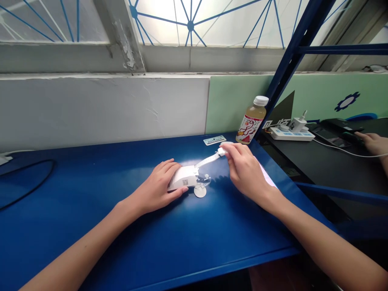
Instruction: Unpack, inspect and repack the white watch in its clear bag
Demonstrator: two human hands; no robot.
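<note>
A small white box-shaped device (182,177) with a printed code on its side rests on the blue table (91,226). My left hand (159,186) is wrapped round it and holds it down. A white strap-like arm (207,161) runs up and right from the device. My right hand (244,169) pinches the far end of this arm between thumb and fingers. Beside the device lies a small white round disc (200,191), with a clear plastic bit just above it.
A drink bottle (252,120) with a white cap stands at the table's back right, next to a small white label (214,140). A blue shelf post (291,60) rises there. On the black desk to the right are a power strip (292,132) and another person's hand (374,143). A black cable (27,182) loops at left.
</note>
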